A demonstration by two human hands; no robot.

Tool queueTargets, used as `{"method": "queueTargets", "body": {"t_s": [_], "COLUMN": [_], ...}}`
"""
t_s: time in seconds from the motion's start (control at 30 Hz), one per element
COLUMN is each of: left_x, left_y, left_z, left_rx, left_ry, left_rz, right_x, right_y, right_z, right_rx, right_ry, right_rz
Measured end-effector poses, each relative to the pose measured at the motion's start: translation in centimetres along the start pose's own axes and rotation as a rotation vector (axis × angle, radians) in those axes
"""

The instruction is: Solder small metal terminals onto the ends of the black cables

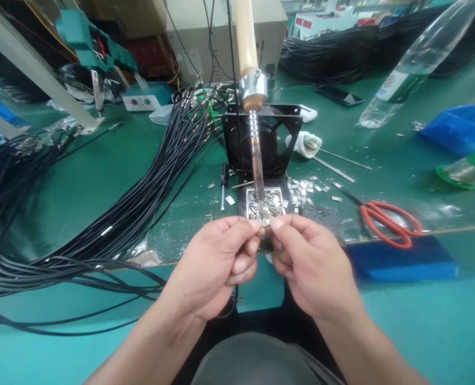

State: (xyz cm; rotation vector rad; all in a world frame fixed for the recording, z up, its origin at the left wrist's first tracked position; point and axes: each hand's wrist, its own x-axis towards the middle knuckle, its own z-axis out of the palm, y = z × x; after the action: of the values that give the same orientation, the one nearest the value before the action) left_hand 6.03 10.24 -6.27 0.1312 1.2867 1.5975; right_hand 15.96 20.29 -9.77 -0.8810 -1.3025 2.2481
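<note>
My left hand [225,256] and my right hand [307,262] meet near the bench's front edge, thumbs and fingertips pinched together. Whatever small piece lies between them is too hidden to name. A soldering iron [257,155] with a wooden handle points straight down, its tip ending right at my fingertips. Just behind the fingers sits a small tray [280,191] of little metal pieces, with more metal pieces [303,190] scattered to its right. A black fan frame [289,141] stands upright behind the iron. Below my left hand a black cable hangs.
A thick bundle of black cables [153,192] sweeps across the left. A screwdriver [224,184] lies left of the tray. To the right are orange-handled scissors [393,222], a blue box [405,262], a solder spool [469,168] and a plastic bottle [405,80].
</note>
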Motion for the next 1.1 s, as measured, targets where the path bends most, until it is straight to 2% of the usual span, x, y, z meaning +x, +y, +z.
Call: {"method": "queueTargets", "body": {"t_s": [1.1], "left_x": [0.09], "left_y": [0.07], "left_z": [0.01], "left_rx": [0.013], "left_ry": [0.004], "left_rz": [0.007], "right_x": [0.06], "right_y": [-0.02], "right_z": [0.07], "right_rx": [0.032], "right_ry": [-0.018], "right_rz": [-0.003]}}
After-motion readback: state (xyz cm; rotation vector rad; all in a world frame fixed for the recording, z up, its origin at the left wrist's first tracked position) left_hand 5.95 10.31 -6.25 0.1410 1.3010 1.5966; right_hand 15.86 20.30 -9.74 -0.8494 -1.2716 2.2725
